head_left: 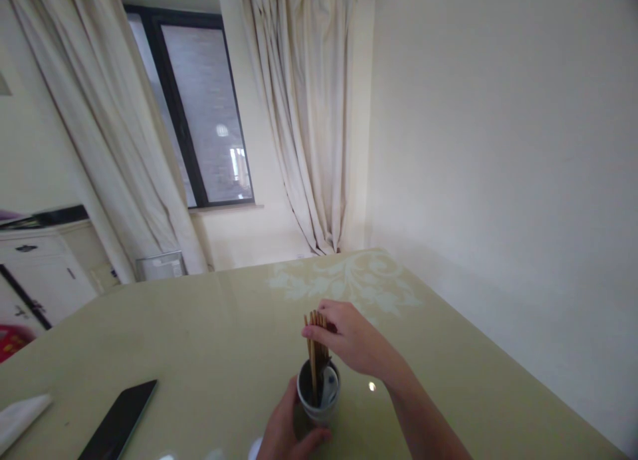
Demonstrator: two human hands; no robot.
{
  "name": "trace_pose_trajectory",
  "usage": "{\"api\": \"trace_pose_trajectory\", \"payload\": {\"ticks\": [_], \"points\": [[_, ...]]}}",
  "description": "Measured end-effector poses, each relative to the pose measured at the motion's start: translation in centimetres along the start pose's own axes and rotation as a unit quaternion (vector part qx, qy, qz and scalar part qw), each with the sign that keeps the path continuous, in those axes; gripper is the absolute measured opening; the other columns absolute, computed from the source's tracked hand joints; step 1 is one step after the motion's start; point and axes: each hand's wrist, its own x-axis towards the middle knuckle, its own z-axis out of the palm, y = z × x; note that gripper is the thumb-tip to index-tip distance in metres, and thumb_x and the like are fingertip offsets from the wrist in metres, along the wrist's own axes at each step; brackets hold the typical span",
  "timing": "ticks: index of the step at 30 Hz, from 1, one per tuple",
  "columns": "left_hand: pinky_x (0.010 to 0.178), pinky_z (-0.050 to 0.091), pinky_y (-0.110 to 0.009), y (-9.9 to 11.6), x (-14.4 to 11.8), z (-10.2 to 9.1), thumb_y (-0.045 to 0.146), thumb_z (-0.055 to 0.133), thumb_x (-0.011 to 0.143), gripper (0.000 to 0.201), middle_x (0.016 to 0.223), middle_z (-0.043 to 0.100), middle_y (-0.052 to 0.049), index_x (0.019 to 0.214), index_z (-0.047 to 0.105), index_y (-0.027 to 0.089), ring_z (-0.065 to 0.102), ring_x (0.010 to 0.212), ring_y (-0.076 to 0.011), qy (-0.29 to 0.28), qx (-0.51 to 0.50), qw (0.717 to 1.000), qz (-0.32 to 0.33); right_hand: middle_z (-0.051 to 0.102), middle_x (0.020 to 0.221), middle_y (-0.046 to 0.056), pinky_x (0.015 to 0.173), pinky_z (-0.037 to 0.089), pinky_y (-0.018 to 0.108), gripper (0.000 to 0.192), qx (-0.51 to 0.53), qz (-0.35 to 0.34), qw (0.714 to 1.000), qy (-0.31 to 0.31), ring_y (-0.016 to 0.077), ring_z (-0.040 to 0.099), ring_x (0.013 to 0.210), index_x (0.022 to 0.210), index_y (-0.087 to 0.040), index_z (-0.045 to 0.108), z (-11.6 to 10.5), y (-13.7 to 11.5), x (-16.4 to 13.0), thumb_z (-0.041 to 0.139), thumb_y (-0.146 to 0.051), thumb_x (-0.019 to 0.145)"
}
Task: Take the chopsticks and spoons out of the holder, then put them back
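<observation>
The right hand [351,334] clamps chopsticks [312,363] standing in a cup [319,415]

The right thumb and fingers [315,332] press together on the bundle near its upper ends; the lower ends are inside the cup. The left hand [288,423] is wrapped around the cup's left and near sides, thumb low on its wall.

The chopsticks look light, stiff and probably smooth, so sticks could slip past each other in a loose pinch; the part above the rim is the place to take hold. The cup seems rigid, perhaps ceramic and breakable on the hard worktop [224,340]; a low grip should steady it. Its rim encircles the sticks and limits sideways movement. A pale spotted patch [329,383] shows inside, either lining or a separate thing; I cannot tell which.

Just beside the left hand, a white object [255,449] is mostly hidden. Farther left lie a dark flat device [119,420] and a white item [22,417]. Beyond the worktop, 2 curtains [314,114] flank a window [204,108], and a wall [498,147] bounds the right side
</observation>
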Motion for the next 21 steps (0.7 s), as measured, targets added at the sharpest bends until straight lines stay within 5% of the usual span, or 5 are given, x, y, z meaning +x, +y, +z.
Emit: {"api": "trace_pose_trajectory", "payload": {"ticks": [6, 14, 18, 21], "points": [[0.116, 0.049, -0.05, 1.1, -0.1, 0.1, 0.041, 0.091, 0.07, 0.074, 0.139, 0.071, -0.014, 0.137, 0.066, 0.024, 0.063, 0.131, -0.0413, 0.024, 0.013, 0.999, -0.018, 0.059, 0.074, -0.002, 0.067, 0.034, 0.027, 0.03, -0.041, 0.029, 0.999, -0.002, 0.0158, 0.056, 0.072, 0.071, -0.018, 0.062, 0.1, 0.3, -0.2, 0.077, -0.029, 0.095], [0.117, 0.048, -0.051, 0.6, 0.3, 0.0, 0.044, 0.09, 0.072, 0.086, 0.146, 0.068, -0.015, 0.149, 0.057, 0.024, 0.066, 0.129, -0.0396, 0.016, -0.016, 0.999, -0.048, 0.065, 0.074, 0.0, 0.067, 0.033, 0.027, 0.025, -0.049, 0.023, 0.998, -0.008, 0.0165, 0.057, 0.071, 0.072, -0.019, 0.067, -0.1, 0.0, -0.3, 0.073, -0.025, 0.096], [0.119, 0.044, -0.056, 2.0, 0.8, -2.1, 0.053, 0.095, 0.064, 0.109, 0.161, 0.052, -0.018, 0.158, 0.048, 0.025, 0.052, 0.145, -0.0439, -0.058, -0.053, 0.996, -0.035, 0.066, 0.075, 0.0, 0.067, 0.034, 0.027, 0.027, -0.055, 0.031, 0.998, -0.011, 0.0168, 0.058, 0.072, 0.07, -0.019, 0.068, -0.6, -0.3, -0.6, 0.073, -0.025, 0.095], [0.123, 0.038, -0.059, 5.2, 1.6, -4.8, 0.057, 0.095, 0.064, 0.119, 0.17, 0.041, -0.016, 0.164, 0.036, 0.03, 0.04, 0.154, -0.0416, -0.058, -0.035, 0.997, -0.041, 0.07, 0.078, 0.001, 0.068, 0.035, 0.028, 0.023, -0.05, 0.045, 0.998, -0.005, 0.0176, 0.061, 0.074, 0.073, -0.019, 0.071, -0.9, -0.3, -0.9, 0.072, -0.024, 0.095]]}}
